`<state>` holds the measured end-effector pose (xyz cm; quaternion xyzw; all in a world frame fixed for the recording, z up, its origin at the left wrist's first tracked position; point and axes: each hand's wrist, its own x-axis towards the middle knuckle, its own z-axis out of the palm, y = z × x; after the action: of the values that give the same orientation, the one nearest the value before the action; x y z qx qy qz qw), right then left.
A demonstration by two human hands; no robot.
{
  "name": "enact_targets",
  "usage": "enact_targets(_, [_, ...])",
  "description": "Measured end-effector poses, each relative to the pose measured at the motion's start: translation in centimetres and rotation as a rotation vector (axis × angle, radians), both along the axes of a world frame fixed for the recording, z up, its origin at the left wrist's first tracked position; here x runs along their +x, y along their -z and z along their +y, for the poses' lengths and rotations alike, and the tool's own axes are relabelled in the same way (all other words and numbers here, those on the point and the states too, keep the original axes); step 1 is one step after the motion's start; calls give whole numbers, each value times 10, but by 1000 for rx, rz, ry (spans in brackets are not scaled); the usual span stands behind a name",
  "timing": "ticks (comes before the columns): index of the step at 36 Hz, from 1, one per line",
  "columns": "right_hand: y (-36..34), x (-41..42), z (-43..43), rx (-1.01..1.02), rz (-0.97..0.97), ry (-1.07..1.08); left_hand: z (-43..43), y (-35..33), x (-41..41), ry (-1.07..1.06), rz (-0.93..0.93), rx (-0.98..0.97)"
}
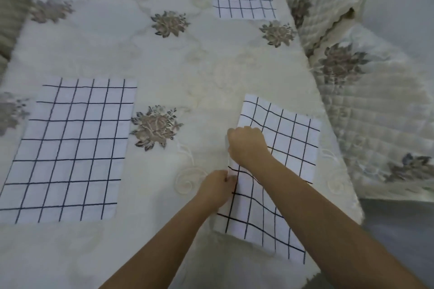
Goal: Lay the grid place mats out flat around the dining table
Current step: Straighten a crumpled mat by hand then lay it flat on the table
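The grid place mat (293,143) is spread, still rippled, on the tabletop (199,77) at the lower right of the frame, its long axis running up the picture. Its left edge is pinched by the left hand (218,186) and gripped just above by the right hand (246,145), fingers curled; the cloth lies rightward of both.

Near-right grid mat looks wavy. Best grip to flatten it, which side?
Probably its long left edge, reached from the table's middle. On the white black-grid cloth place mat that edge looks raised off the cream floral tablecloth, thin enough to pinch; the right edge lies near the table's drop. The left hand and right hand pinch it there, spaced apart.
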<state>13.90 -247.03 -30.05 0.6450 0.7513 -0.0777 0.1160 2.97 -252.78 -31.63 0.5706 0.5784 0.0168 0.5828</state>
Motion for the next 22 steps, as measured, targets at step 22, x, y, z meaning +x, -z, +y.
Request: enact_targets(22, [7, 80, 6, 143, 470, 99, 21, 1, 37, -277, 253, 153])
